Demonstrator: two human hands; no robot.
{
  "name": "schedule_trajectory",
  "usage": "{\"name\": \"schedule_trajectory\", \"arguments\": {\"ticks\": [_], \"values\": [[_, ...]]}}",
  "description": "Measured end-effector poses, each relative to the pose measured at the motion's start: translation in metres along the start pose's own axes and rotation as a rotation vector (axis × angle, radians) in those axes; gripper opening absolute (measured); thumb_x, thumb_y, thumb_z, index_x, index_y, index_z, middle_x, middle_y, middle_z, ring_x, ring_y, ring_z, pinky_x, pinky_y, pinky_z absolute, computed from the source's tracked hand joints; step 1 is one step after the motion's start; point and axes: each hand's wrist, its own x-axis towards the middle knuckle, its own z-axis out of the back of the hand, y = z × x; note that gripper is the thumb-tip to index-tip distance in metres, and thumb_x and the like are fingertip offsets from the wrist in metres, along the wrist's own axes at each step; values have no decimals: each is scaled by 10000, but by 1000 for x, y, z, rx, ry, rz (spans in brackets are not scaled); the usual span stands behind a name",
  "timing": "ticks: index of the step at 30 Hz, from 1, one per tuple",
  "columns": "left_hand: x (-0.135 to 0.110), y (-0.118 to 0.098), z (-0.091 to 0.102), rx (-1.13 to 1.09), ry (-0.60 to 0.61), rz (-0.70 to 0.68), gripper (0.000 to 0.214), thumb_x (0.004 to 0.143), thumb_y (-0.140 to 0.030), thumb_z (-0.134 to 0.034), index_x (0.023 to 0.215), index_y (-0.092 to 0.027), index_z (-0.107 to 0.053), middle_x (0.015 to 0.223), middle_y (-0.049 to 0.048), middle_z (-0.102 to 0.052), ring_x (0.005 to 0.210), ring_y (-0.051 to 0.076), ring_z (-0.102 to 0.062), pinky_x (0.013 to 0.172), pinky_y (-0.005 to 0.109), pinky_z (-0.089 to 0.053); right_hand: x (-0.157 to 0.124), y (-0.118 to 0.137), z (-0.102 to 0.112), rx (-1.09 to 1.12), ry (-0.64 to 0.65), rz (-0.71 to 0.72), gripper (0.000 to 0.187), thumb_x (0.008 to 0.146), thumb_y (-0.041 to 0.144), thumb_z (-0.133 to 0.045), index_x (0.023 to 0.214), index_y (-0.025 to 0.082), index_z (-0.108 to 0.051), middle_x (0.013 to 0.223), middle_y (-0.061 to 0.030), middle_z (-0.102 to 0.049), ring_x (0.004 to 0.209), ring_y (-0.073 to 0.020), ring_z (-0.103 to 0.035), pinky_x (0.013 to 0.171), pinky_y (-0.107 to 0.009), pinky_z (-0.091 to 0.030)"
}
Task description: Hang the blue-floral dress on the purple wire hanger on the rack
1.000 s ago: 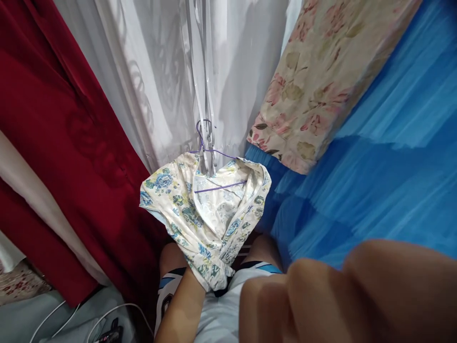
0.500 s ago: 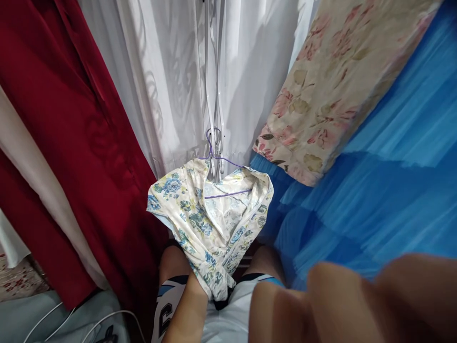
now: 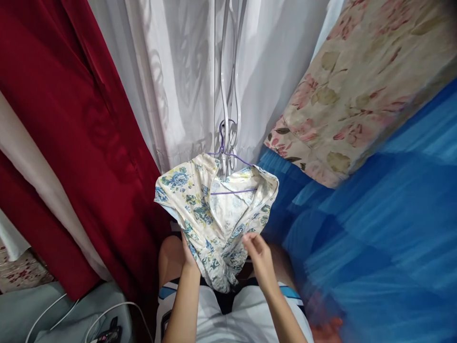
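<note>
A white garment with blue flowers (image 3: 214,209) hangs on a thin purple wire hanger (image 3: 228,164), which hooks onto a white metal grille (image 3: 228,95) behind a sheer white curtain. My left hand (image 3: 188,252) grips the garment's lower left part, fingers partly hidden in the cloth. My right hand (image 3: 257,252) is at the garment's lower right edge, fingers curled and pinching the fabric.
A dark red curtain (image 3: 71,143) hangs at the left. A floral pillow (image 3: 357,105) leans on a blue bedsheet (image 3: 374,228) at the right. White cables (image 3: 71,314) and a dark device lie on a grey surface at the lower left.
My right hand, earlier a blurred shape close to the camera, has dropped to the garment's lower right edge. The view has shifted slightly, and my left hand has stayed on the cloth.
</note>
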Motion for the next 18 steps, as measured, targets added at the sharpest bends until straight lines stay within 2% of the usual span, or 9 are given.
{"name": "schedule_trajectory", "arguments": {"ticks": [2, 3, 5, 6, 7, 9, 14, 18], "values": [[5, 4, 5, -82, 49, 76, 758, 790, -766, -513, 1253, -179, -636, 1291, 151, -627, 1305, 358, -485, 1059, 532, -412, 0, -23, -8, -77, 155, -26, 302, 866, 499, -608, 906, 202, -572, 828, -38, -584, 781, -210, -546, 707, -307, -419], [6, 5, 7, -103, 86, 131, 788, 717, -759, -608, 1236, -169, -655, 1257, 152, -652, 1312, 376, -482, 1063, 526, -413, 0, -29, -12, -98, 191, -26, 310, 875, 509, -594, 936, 206, -565, 853, -40, -598, 790, -210, -557, 708, -304, -426], [7, 7, 7, -84, 148, 233, 741, 626, -561, -800, 1230, -154, -662, 1200, 142, -686, 1284, 374, -519, 1072, 505, -416, 2, -32, -20, -123, 207, -19, 307, 885, 518, -580, 913, 217, -530, 830, -21, -586, 754, -193, -547, 687, -291, -429], [6, 7, 5, -59, 163, 266, 713, 612, -435, -840, 1239, -152, -654, 1179, 132, -698, 1263, 360, -545, 1079, 492, -412, 3, -33, -23, -135, 203, -16, 310, 889, 521, -575, 873, 220, -508, 792, -6, -564, 720, -182, -528, 669, -286, -422], [5, 7, 3, -34, 165, 283, 691, 616, -341, -845, 1250, -151, -645, 1162, 120, -708, 1243, 344, -567, 1088, 481, -406, 4, -32, -24, -146, 195, -13, 320, 893, 524, -569, 831, 220, -488, 753, 6, -538, 689, -173, -505, 652, -282, -413], [3, 7, -3, 8, 145, 277, 645, 656, -265, -821, 1264, -154, -634, 1146, 105, -717, 1216, 319, -594, 1102, 469, -394, 5, -34, -27, -163, 177, -9, 348, 903, 527, -551, 766, 218, -467, 693, 19, -496, 646, -165, -467, 630, -284, -392], [4, 9, -13, 126, 137, 247, 512, 692, -232, -798, 1181, -156, -666, 1171, 101, -707, 1220, 295, -594, 1118, 449, -385, -11, -40, -38, -158, 158, -51, 390, 964, 500, -442, 708, 207, -476, 664, 7, -488, 634, -168, -459, 628, -292, -365], [15, 18, -22, 236, 42, 156, 365, 741, -243, -737, 1096, -200, -667, 1157, 72, -703, 1225, 260, -588, 1076, 407, -424, -26, -35, -41, -86, 49, -82, 371, 954, 491, -459, 711, 211, -455, 657, 14, -457, 622, -158, -424, 594, -275, -339]]}}
